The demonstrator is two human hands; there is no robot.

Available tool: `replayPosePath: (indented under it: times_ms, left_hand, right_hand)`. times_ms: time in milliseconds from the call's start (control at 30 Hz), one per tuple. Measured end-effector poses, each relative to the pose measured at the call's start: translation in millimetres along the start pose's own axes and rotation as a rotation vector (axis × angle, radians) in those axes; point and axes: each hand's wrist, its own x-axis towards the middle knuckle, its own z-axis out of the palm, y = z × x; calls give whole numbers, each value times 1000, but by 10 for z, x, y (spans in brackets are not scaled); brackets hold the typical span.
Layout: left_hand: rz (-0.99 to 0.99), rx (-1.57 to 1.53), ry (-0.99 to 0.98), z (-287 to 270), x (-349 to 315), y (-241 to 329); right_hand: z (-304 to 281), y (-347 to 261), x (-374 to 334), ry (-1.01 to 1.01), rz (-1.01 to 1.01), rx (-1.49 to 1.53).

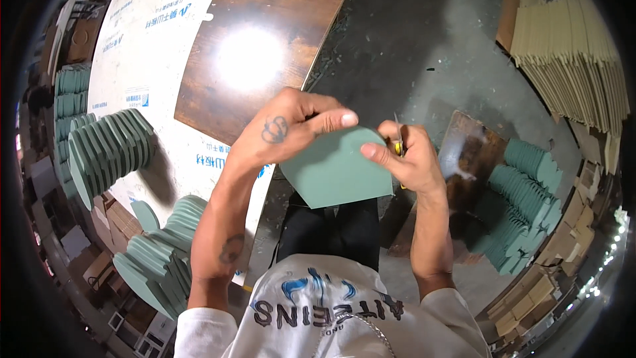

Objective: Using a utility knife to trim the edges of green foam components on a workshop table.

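Note:
A flat pale-green panel with a rounded top edge and a straight lower edge is held up in front of my body. My left hand grips its upper left side, thumb lying along the top edge and the other fingers hidden behind. At the right edge of the panel, my right hand is closed round a small yellow utility knife. Its thin blade points upward beside the panel's curved edge, and the right thumb rests against the panel. Most of the knife's handle is hidden by the fingers.
A white printed board on my left carries a glossy brown wood-grain board and stacks of green pieces. More green pieces are stacked at right, below a tall pile of beige sheets. Cardboard lies at lower right.

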Motion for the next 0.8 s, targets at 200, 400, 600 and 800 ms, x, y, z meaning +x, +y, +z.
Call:
replayPosePath:
  times_ms: [200,400,600,800]
  left_hand:
    - [-21,-92,173,117,-183,386]
    - [-36,-748,425,454,-424,187]
    - [-90,-830,591,1067,-930,232]
    - [-487,-368,440,1254,-1689,-390]
  right_hand:
    - [-218,-239,-103,106,34,41]
    - [-265,-336,-188,311,95,282]
    - [-318,-410,-222,477,118,526]
    - [-604,-792,-316,531,56,538]
